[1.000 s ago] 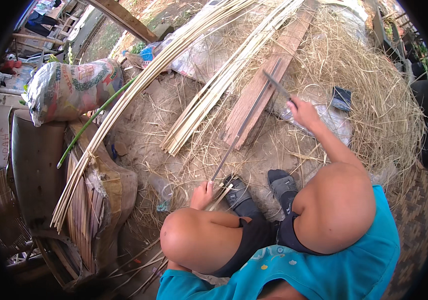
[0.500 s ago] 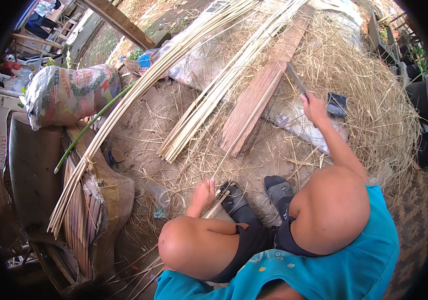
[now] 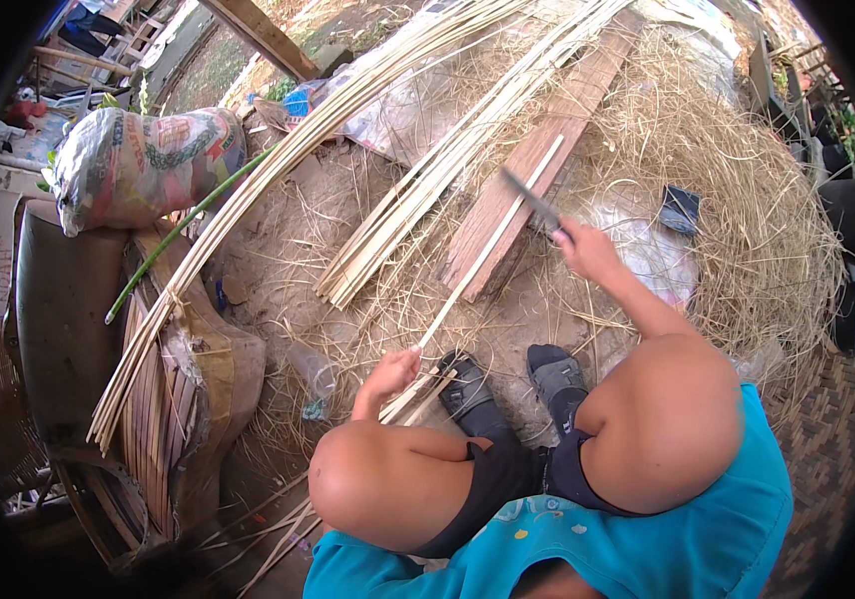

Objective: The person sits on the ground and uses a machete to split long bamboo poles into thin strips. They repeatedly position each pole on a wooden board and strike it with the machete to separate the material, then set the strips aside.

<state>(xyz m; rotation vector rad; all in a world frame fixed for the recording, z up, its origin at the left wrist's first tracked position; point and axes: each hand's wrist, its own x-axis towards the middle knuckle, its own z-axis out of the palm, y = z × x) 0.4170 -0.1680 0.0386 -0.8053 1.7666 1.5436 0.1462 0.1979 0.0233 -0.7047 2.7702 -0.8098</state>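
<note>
Closed around the near end of a pale bamboo strip (image 3: 487, 248) is my left hand (image 3: 393, 372), just left of my left foot. The strip runs away from me and lies along a reddish-brown wooden plank (image 3: 572, 118). My right hand (image 3: 587, 250) grips a knife (image 3: 530, 200) by its handle. Its dark blade crosses above the strip and the plank, pointing to the far left; whether it touches the strip I cannot tell. Left of the plank lies a bundle of split bamboo strips (image 3: 427, 210). A few more strip ends (image 3: 425, 397) show beside my left hand.
A heap of thin shavings (image 3: 747, 200) spreads to the right, with a dark blue block (image 3: 680, 210) at its edge. On the left are a long bamboo bundle (image 3: 238, 215), a green stalk (image 3: 183, 230), a stuffed sack (image 3: 148, 165) and a clear plastic bottle (image 3: 312, 369).
My right hand and the knife have moved left and nearer, from beside the plank to over it. The strip's broad pale face now shows. My left hand has shifted slightly left.
</note>
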